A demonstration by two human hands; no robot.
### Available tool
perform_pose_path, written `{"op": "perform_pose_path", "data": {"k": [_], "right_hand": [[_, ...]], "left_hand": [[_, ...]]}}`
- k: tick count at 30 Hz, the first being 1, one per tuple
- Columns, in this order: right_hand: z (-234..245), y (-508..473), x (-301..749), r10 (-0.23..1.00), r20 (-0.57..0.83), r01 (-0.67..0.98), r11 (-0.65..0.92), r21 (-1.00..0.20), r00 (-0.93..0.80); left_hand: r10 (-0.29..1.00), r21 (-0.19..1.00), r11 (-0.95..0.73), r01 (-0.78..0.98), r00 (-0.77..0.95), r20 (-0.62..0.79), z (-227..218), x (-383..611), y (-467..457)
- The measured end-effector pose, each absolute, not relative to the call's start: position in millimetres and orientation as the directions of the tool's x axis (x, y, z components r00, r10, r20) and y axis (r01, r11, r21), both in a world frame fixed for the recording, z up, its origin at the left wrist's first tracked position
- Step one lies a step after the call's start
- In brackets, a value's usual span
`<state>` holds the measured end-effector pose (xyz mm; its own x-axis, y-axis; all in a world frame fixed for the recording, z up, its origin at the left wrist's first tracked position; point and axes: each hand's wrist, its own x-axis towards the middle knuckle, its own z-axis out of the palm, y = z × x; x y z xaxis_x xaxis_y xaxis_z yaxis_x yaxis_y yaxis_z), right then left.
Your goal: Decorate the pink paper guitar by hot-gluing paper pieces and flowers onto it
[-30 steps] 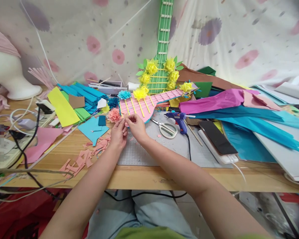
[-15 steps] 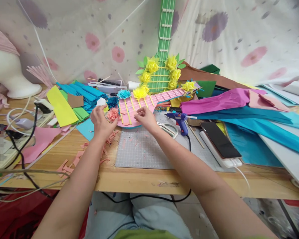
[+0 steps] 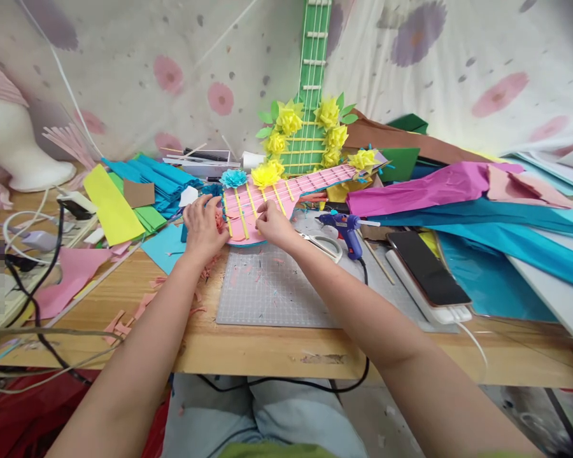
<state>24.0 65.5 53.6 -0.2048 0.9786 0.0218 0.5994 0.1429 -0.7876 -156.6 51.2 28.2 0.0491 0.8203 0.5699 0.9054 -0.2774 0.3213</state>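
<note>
Pink paper guitar point(image 3: 286, 189): lies on the wooden table, its body at the far edge of the grey cutting mat point(image 3: 277, 286), neck pointing right. Left hand point(image 3: 201, 224): fingers curled together on the salmon paper flower point(image 3: 218, 221) beside the guitar's body. Right hand point(image 3: 273, 224): thumb and forefinger pinched at the body's lower edge; what they pinch cannot be told. Scissors point(image 3: 323, 245) and blue glue gun point(image 3: 346, 227): just right of the right hand.

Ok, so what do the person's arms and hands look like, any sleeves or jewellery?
The left hand and right hand are bare: no gloves, rings or watch visible. The forearms are uncovered, no sleeves in view. A lime-green top shows at the bottom edge.
</note>
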Motion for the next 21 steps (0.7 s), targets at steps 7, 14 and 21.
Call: {"op": "perform_pose_path", "data": {"k": [7, 14, 21], "right_hand": [[55.3, 72.6, 6.2, 0.955, -0.012, 0.615, 0.18, -0.768, -0.296], [65.4, 84.7, -18.3, 0.914, -0.135, 0.7, 0.192, -0.687, -0.383], [87.7, 89.3, -37.6, 0.898, -0.264, 0.836, 0.174, -0.521, -0.352]], "left_hand": [[0.777, 0.353, -0.259, 0.899, -0.023, 0.629, 18.9, -165.1, 54.7], [0.788, 0.395, -0.252, 0.884, -0.049, 0.613, 17.6, -168.3, 52.6], [0.798, 0.418, -0.246, 0.875, -0.062, 0.599, 16.4, -173.3, 52.3]]}}
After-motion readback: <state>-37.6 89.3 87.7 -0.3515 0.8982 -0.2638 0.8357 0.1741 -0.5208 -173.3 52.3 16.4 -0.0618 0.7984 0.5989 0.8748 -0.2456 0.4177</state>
